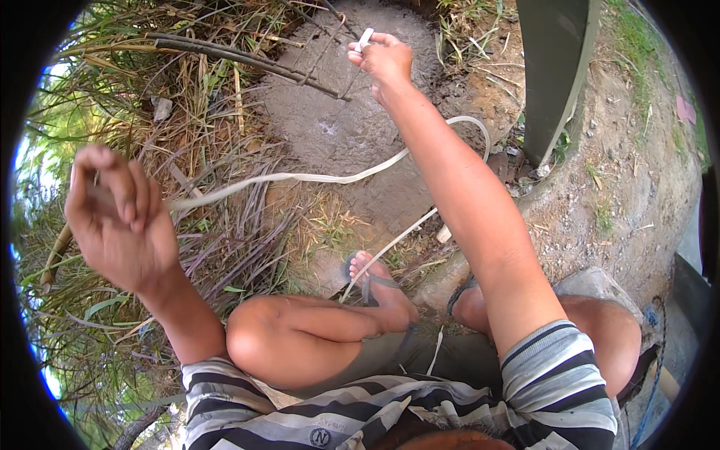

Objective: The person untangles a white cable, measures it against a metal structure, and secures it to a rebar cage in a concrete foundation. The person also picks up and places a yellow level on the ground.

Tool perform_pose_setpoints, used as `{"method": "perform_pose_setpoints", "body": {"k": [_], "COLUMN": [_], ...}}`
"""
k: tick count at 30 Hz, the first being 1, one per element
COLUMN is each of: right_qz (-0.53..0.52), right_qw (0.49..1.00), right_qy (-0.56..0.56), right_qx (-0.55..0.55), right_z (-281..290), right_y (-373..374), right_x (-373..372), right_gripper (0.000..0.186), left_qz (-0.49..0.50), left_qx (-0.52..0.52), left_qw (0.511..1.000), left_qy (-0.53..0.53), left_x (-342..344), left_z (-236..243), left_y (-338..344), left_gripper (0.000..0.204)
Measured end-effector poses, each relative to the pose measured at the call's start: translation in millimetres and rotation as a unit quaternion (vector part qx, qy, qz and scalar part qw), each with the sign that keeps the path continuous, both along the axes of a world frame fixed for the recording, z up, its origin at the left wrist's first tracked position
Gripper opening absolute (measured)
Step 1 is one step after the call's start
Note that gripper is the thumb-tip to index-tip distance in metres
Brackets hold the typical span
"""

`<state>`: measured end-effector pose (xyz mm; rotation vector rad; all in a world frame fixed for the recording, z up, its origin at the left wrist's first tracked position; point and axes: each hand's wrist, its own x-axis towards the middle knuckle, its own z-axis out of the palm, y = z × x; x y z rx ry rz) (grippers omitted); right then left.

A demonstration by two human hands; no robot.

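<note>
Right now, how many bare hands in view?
2: the left hand over dry grass at picture left, by the long pale flexible strip; the right hand at upper centre, pinching a short white piece over wet grey mud.

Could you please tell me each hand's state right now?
Left hand: loosely curled; whether its grip holds the pale strip cannot be told.
Right hand: closed, holding a small white piece.

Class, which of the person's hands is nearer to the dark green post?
Right. The right hand is left of the dark green post, over the grey patch; the left hand is much farther left, over the grass.
</note>
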<state>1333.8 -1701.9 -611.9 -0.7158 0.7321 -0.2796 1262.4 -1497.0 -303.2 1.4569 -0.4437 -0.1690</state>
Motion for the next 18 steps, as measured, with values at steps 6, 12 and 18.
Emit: {"method": "perform_pose_setpoints", "body": {"k": [6, 12, 18], "right_qz": [-0.082, -0.081, -0.074], "right_qw": [0.996, 0.983, 0.975], "right_qy": [-0.019, 0.049, 0.061], "right_qx": [-0.021, -0.159, -0.2], "right_z": [-13.2, -16.2, -12.0], "right_y": [12.2, 15.1, 15.2], "right_x": [22.4, 32.0, 35.9], "right_gripper": [0.013, 0.009, 0.009], "left_qz": [0.042, 0.149, 0.106], "left_qx": [0.034, 0.112, 0.164], "left_qw": [0.998, 0.98, 0.98], "left_qy": [0.038, 0.062, 0.026], "left_x": [-74.4, -77.1, -70.6], "left_z": [3.9, -43.1, -55.3], "left_y": [-12.5, -16.8, -29.1], "left_gripper": [0.03, 0.036, 0.035]}}
